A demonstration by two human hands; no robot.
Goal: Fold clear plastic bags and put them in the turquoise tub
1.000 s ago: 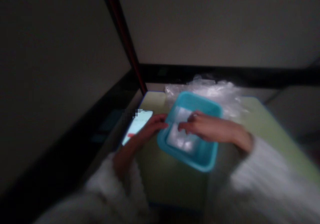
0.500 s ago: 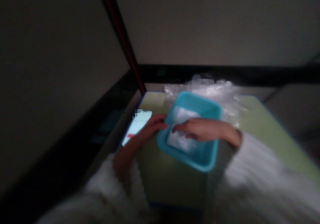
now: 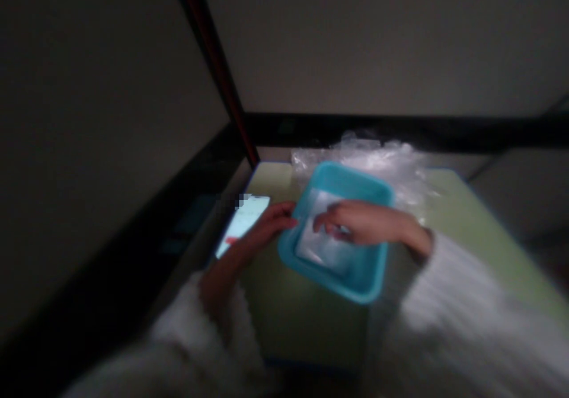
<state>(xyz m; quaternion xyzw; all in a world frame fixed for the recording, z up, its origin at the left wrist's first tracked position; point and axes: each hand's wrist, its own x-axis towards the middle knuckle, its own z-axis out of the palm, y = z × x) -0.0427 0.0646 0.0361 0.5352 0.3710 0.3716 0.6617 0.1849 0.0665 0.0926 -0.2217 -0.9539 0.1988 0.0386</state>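
Observation:
A turquoise plastic basin stands on the table, turned slightly askew. Inside it lies a flat, whitish, clear-plastic packet; blur hides what it contains. My left hand grips the basin's left rim, thumb and fingers at the edge. Over the packet, my right hand reaches into the basin from the right. Its fingers are bent down toward the thumb, and whatever is between them is too blurred to make out. Part of the packet is hidden beneath that hand.
Crumpled clear plastic is heaped behind the basin. A phone with a lit screen lies at the left edge of the pale green table. Walls stand close behind and to the left, with a dark red post in the corner. The light is dim.
My right hand has shifted slightly up and right over the packet, and its fingers are more bent, baring more of the packet. My left hand and the basin are almost unmoved.

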